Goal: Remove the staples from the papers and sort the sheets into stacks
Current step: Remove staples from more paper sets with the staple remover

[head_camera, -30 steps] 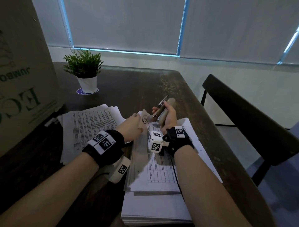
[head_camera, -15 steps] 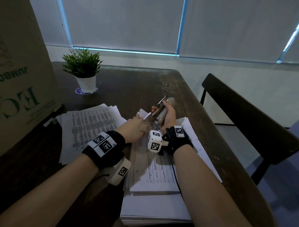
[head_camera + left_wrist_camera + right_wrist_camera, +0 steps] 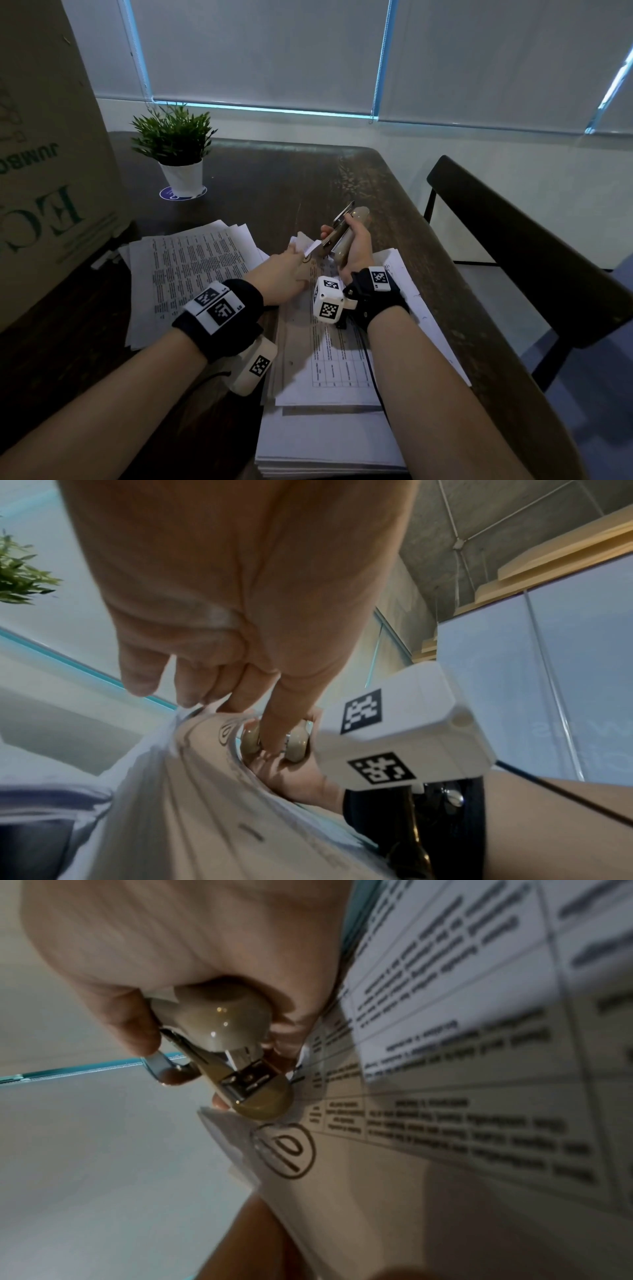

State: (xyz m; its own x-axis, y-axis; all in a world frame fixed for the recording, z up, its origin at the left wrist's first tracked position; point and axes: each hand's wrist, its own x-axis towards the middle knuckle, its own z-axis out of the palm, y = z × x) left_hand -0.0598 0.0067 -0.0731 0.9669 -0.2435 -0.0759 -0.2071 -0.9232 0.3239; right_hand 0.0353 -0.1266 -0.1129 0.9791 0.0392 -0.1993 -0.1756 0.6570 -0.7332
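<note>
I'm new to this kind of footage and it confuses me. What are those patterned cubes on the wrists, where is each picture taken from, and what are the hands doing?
There is no machine here: a person works with two bare hands. The black bands with checkered white blocks are wrist-worn cameras and their markers. One picture comes from a head camera looking down at the wooden table; the other two look along each hand from the wrist.

The right hand grips a beige stapler-style tool, its metal tip at the corner of a stapled packet. The left hand pinches that lifted corner, marked with a circled 10.

The packet lies on a paper stack. Another spread of printed sheets lies to the left, with a potted plant and a cardboard box behind.
</note>
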